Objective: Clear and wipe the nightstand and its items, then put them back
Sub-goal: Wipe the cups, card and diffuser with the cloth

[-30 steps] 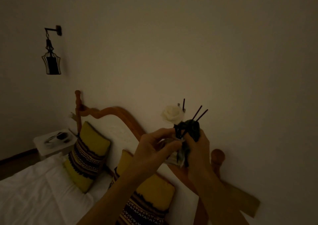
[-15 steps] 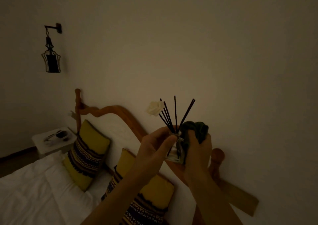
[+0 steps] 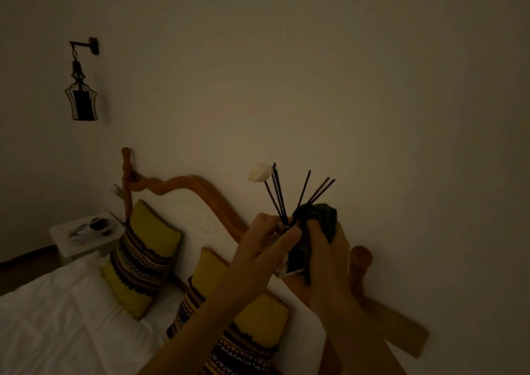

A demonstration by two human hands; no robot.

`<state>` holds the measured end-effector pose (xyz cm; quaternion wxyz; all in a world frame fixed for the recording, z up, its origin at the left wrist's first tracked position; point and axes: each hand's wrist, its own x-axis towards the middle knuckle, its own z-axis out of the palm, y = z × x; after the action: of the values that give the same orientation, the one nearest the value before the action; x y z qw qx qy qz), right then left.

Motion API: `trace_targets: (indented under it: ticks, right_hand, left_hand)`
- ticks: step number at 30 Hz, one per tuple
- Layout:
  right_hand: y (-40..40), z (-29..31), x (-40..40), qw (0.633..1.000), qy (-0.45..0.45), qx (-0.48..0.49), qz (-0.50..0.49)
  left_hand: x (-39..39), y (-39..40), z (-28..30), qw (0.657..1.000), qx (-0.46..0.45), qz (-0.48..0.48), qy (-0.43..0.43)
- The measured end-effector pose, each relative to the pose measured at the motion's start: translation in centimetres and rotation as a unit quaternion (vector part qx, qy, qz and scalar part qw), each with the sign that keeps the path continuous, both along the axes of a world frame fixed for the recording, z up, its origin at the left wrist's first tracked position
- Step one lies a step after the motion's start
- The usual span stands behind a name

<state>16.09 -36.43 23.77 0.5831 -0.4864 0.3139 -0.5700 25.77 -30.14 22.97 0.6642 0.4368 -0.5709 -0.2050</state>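
In dim light I hold a small glass reed diffuser (image 3: 282,268) up in front of the wall, above the bed. Its black reeds (image 3: 304,195) fan upward, and one carries a white flower (image 3: 259,171). My left hand (image 3: 265,252) grips the bottle near its neck. My right hand (image 3: 325,262) holds a dark green cloth (image 3: 317,225) pressed against the bottle's right side. The cloth and both hands hide most of the glass.
A white nightstand (image 3: 86,238) with a dark item on a tray stands far left beside the wooden headboard (image 3: 200,186). Two yellow patterned pillows (image 3: 143,255) lean on the white bed (image 3: 54,323). A lantern lamp (image 3: 81,99) hangs on the wall.
The reeds have swung from behind the cloth to stand upright and fanned out, with the flower now at the left. The cloth has moved down along the bottle's side.
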Motion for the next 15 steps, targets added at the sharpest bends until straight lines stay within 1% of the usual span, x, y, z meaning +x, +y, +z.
trace_targets:
  ticks: [2,4,6,7,9,11,13,15]
  right_hand:
    - [-0.5,0.1,-0.4,0.988,-0.019,0.088,0.126]
    - [-0.2,0.2,-0.7,0.965,0.000,0.165,0.204]
    - [0.2,-0.2,-0.2,0.944,-0.018,0.243,0.224]
    - [0.1,-0.5,0.1,0.943,-0.017,0.257,0.212]
    - [-0.1,-1.4,0.7,0.960,-0.001,0.224,0.169]
    - [-0.1,-2.4,1.2,0.984,0.043,0.137,0.107]
    - [0.1,-2.9,1.3,0.992,0.047,0.086,0.085]
    - [0.0,-2.8,1.8,0.993,0.041,0.074,0.079]
  left_hand:
    - [0.1,0.3,0.1,1.000,-0.011,-0.023,-0.009]
    - [0.0,0.5,0.0,0.999,-0.014,-0.033,-0.026]
    - [0.3,0.5,-0.1,0.999,-0.008,-0.013,-0.047]
    - [0.7,0.3,-0.2,0.998,-0.008,0.006,-0.056]
    - [1.7,0.3,-0.7,0.997,-0.011,0.043,-0.064]
    - [2.4,0.6,-1.1,0.994,-0.005,0.072,-0.083]
    - [2.6,1.0,-1.6,0.992,0.005,0.070,-0.106]
    - [2.7,1.2,-2.0,0.992,0.018,0.062,-0.107]
